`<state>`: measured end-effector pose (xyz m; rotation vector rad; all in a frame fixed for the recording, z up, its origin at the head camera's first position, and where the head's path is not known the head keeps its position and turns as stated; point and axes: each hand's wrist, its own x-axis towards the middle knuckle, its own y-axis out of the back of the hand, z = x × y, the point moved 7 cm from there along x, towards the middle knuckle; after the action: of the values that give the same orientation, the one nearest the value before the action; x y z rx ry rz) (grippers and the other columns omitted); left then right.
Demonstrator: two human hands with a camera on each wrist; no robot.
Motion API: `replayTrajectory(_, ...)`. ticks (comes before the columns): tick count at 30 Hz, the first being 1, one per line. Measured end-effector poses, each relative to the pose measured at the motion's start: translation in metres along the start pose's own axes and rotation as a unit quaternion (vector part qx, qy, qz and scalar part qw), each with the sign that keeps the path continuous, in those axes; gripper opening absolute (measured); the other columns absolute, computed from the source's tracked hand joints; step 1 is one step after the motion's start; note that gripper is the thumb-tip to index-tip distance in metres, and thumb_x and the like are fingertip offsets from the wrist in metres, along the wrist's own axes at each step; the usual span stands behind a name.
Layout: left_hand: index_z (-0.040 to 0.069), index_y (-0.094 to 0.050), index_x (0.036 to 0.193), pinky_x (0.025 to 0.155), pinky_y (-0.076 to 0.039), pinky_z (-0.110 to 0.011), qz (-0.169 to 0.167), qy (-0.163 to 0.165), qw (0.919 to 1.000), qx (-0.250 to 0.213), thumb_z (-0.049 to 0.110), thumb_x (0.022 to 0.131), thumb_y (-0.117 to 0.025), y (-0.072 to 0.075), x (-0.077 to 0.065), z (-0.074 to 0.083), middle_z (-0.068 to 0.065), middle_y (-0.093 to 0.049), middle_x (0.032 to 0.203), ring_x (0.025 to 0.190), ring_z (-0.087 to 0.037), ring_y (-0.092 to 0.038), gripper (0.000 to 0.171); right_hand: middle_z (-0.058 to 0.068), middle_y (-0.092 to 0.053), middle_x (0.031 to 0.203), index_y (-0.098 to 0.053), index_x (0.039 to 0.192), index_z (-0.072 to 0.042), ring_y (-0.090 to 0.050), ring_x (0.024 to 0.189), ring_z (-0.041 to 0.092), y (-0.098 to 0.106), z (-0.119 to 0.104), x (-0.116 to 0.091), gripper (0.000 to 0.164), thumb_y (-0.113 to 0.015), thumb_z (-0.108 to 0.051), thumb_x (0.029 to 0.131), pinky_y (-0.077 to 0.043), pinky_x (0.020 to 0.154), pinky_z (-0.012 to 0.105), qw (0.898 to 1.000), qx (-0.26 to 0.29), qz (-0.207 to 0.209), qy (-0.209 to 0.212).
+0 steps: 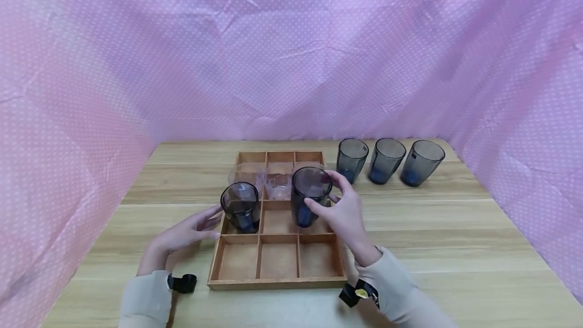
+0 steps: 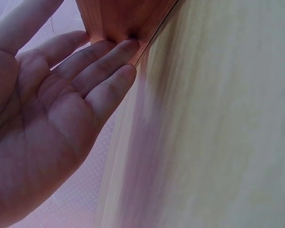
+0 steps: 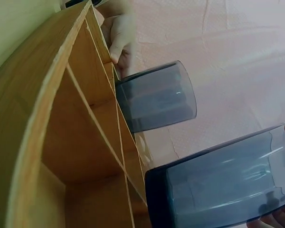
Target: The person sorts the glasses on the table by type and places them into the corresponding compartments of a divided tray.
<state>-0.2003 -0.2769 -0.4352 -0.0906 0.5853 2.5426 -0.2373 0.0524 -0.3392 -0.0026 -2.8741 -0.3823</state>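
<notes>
My right hand [image 1: 343,211] grips a dark grey tumbler [image 1: 309,196] between thumb and fingers, upright over the right side of the wooden divided box [image 1: 278,283]. In the right wrist view the base of this tumbler is close to the box's dividers. A second dark tumbler [image 1: 241,209] stands in a left compartment, just behind the front row. My left hand [image 1: 191,229] is beside the box, its fingers extended; in the left wrist view the fingertips [image 2: 128,45] touch the box's outer side wall [image 2: 123,19].
Clear glasses [image 1: 279,186] stand in a row of compartments behind the dark tumblers. Three more dark tumblers, the nearest being a grey one [image 1: 352,161], stand in a row at the back right of the wooden table [image 1: 432,247]. A pink dotted cloth [image 1: 291,54] hangs behind.
</notes>
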Motion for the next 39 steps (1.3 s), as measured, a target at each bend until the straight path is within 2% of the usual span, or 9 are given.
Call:
replayTrajectory(6, -0.006, -0.007, 0.152, 0.111, -0.025, -0.055, 0.000, -0.004, 1.0000, -0.001, 0.019, 0.096, -0.059, 0.000, 0.000, 0.000, -0.032, -0.006, 0.157, 0.141, -0.054, -0.017, 0.081, 0.018, -0.060, 0.125, -0.053, 0.129, 0.002, -0.057, 0.116, 0.028, -0.016, -0.004, 0.004, 0.068, -0.084, -0.004, 0.069, -0.054, 0.095, 0.042, 0.999, 0.025, -0.003, 0.033)
replayTrajectory(10, -0.005, -0.007, 0.153, 0.112, -0.036, -0.029, -0.001, 0.002, 1.0000, -0.002, 0.021, 0.096, -0.059, 0.001, 0.001, -0.002, -0.031, -0.006, 0.158, 0.142, -0.053, -0.017, 0.082, 0.020, -0.062, 0.119, -0.054, 0.126, 0.004, -0.061, 0.109, 0.029, -0.024, -0.006, 0.005, 0.066, -0.085, -0.005, 0.068, -0.056, 0.091, 0.033, 0.999, 0.022, -0.002, 0.049)
replayTrajectory(12, -0.005, -0.007, 0.153, 0.109, -0.036, -0.019, 0.001, 0.003, 1.0000, 0.000, 0.021, 0.096, -0.060, 0.001, 0.000, -0.002, -0.031, -0.006, 0.158, 0.142, -0.052, -0.017, 0.082, 0.020, -0.063, 0.116, -0.055, 0.125, 0.004, -0.063, 0.107, 0.028, -0.028, -0.008, 0.005, 0.065, -0.085, -0.006, 0.068, -0.056, 0.090, 0.030, 0.998, 0.021, -0.001, 0.052)
replayTrajectory(14, -0.005, -0.008, 0.153, 0.110, -0.036, -0.022, 0.002, -0.001, 1.0000, 0.006, 0.021, 0.096, -0.059, 0.001, 0.000, -0.001, -0.031, -0.007, 0.158, 0.141, -0.053, -0.018, 0.081, 0.020, -0.063, 0.115, -0.055, 0.125, 0.004, -0.065, 0.106, 0.028, -0.032, -0.009, 0.005, 0.066, -0.085, -0.005, 0.067, -0.057, 0.089, 0.030, 0.998, 0.029, -0.007, 0.052)
replayTrajectory(19, -0.007, -0.007, 0.152, 0.113, -0.031, -0.045, 0.000, -0.012, 0.9998, 0.015, 0.020, 0.096, -0.058, 0.000, 0.000, 0.001, -0.033, -0.006, 0.157, 0.140, -0.055, -0.018, 0.080, 0.020, -0.063, 0.115, -0.055, 0.125, 0.003, -0.066, 0.104, 0.029, -0.039, -0.012, 0.004, 0.066, -0.086, -0.003, 0.066, -0.057, 0.090, 0.032, 0.997, 0.045, -0.022, 0.050)
replayTrajectory(22, -0.006, -0.007, 0.152, 0.112, -0.037, -0.027, 0.000, -0.008, 0.9999, 0.006, 0.020, 0.096, -0.059, 0.000, 0.000, 0.000, -0.032, -0.005, 0.157, 0.141, -0.054, -0.017, 0.081, 0.019, -0.063, 0.114, -0.056, 0.124, 0.002, -0.063, 0.105, 0.028, -0.042, -0.014, 0.003, 0.066, -0.086, -0.005, 0.066, -0.057, 0.090, 0.035, 0.997, 0.040, -0.023, 0.054)
replayTrajectory(26, -0.004, -0.006, 0.153, 0.101, -0.031, -0.004, -0.003, 0.001, 0.9999, -0.012, 0.021, 0.096, -0.059, 0.001, 0.003, -0.002, -0.029, -0.003, 0.159, 0.143, -0.052, -0.015, 0.082, 0.018, -0.063, 0.116, -0.056, 0.124, 0.002, -0.061, 0.107, 0.027, -0.044, -0.015, 0.002, 0.066, -0.087, -0.006, 0.066, -0.056, 0.091, 0.038, 0.997, 0.035, -0.026, 0.059)
replayTrajectory(32, -0.002, -0.006, 0.154, 0.103, -0.032, -0.007, -0.009, 0.006, 0.9998, -0.016, 0.022, 0.096, -0.059, 0.000, 0.006, -0.003, -0.027, -0.003, 0.160, 0.144, -0.050, -0.014, 0.082, 0.016, -0.063, 0.119, -0.057, 0.125, -0.001, -0.067, 0.105, 0.029, -0.047, -0.007, 0.000, 0.065, -0.087, -0.009, 0.067, -0.056, 0.090, 0.038, 0.998, 0.021, -0.034, 0.039)
replayTrajectory(39, -0.005, -0.007, 0.153, 0.097, -0.031, -0.002, 0.003, 0.010, 0.9999, -0.008, 0.021, 0.095, -0.060, 0.003, 0.003, -0.005, -0.031, -0.004, 0.158, 0.143, -0.052, -0.015, 0.083, 0.018, -0.061, 0.124, -0.055, 0.126, -0.003, -0.066, 0.111, 0.032, -0.052, -0.002, -0.002, 0.068, -0.087, -0.011, 0.067, -0.055, 0.093, 0.042, 0.998, 0.014, -0.053, 0.012)
